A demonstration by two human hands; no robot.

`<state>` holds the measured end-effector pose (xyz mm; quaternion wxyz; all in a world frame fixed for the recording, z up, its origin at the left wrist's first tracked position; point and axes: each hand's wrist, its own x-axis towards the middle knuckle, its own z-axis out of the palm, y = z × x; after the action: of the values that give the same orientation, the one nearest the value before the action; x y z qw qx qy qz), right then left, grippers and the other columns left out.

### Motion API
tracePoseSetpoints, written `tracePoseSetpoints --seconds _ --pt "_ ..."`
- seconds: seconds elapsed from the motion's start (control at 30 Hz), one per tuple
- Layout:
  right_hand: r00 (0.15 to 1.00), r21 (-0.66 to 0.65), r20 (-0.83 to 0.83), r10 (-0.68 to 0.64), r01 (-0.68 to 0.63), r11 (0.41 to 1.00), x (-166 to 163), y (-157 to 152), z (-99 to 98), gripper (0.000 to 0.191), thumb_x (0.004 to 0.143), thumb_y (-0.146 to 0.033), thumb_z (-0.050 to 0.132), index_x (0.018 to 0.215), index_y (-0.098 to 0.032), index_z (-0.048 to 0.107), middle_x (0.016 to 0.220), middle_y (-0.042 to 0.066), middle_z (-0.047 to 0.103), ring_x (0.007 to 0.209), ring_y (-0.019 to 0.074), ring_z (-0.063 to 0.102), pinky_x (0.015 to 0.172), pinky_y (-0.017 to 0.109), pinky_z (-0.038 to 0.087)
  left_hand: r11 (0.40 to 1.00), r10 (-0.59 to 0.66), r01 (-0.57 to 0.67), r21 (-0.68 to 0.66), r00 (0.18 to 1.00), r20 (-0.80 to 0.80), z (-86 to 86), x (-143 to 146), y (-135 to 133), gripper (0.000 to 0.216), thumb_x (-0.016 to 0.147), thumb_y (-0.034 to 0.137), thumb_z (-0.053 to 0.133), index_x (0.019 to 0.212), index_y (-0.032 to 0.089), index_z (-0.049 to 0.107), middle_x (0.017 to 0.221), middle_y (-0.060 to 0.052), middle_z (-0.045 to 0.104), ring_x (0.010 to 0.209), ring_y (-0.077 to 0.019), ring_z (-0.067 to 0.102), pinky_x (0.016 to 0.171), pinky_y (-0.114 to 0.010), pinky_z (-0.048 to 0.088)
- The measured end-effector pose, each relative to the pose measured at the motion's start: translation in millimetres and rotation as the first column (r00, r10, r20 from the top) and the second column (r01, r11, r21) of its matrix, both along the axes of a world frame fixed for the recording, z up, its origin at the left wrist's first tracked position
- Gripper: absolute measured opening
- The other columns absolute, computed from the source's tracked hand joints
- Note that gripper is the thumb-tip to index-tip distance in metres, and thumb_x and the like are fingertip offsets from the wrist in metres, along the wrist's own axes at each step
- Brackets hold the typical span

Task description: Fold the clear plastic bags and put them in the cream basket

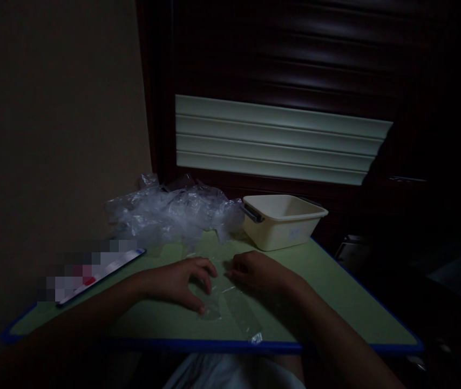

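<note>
My left hand is just above the table, thumb and fingers spread apart with nothing seen between them. Beneath its fingertips and stretching toward the right lies a thin clear plastic bag, with a crinkled, shiny lower end near the front edge. My right hand rests to the right, fingers curled inward and fingertips close to the top of the bag. Whatever those fingers pinch, if anything, is hidden in the dim light.
A heap of crumpled clear plastic bags covers the back left of the green table with its blue edge. A cream plastic basin with dark handles stands at the back right. A tablet-like device, partly blurred, lies at left.
</note>
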<state>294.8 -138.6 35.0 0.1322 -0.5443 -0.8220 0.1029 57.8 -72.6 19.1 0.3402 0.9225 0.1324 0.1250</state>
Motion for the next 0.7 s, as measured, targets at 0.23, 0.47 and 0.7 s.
tracePoseSetpoints --seconds 0.23,0.47,0.7 --pt "0.999 0.023 0.006 -0.038 0.038 0.999 0 2 -4.4 0.018 0.09 -0.029 0.059 0.085 -0.013 0.067 0.072 0.008 0.067 0.06 0.0153 0.053 0.053 0.025 0.03 1.0 0.0 0.0 -0.008 1.0 0.013 1.6 6 -1 0.024 0.089 0.039 0.062 0.08 0.018 0.072 0.11 -0.009 0.062 0.104 -0.0226 0.061 0.093 -0.03 0.043" --pt "0.984 -0.028 -0.153 0.089 -0.095 0.995 1 2 -4.5 0.009 0.081 -0.015 0.063 0.089 -0.014 0.066 0.068 -0.001 0.06 0.058 0.0115 0.051 0.052 0.02 0.034 0.996 0.01 -0.008 -0.084 1.0 0.016 -1.3 10 5 0.045 0.096 0.055 0.047 0.089 0.015 0.067 0.107 -0.01 0.064 0.099 -0.021 0.061 0.09 -0.035 0.046" --pt "0.926 0.011 -0.339 0.167 -0.174 0.985 -5 2 -7.0 0.011 0.075 -0.009 0.065 0.084 -0.014 0.063 0.074 -0.001 0.059 0.065 0.0125 0.054 0.059 0.021 0.042 0.995 0.002 0.0 -0.104 1.0 0.015 0.8 11 5 0.039 0.098 0.049 0.049 0.093 0.013 0.064 0.102 -0.008 0.064 0.095 -0.0225 0.061 0.088 -0.043 0.047"
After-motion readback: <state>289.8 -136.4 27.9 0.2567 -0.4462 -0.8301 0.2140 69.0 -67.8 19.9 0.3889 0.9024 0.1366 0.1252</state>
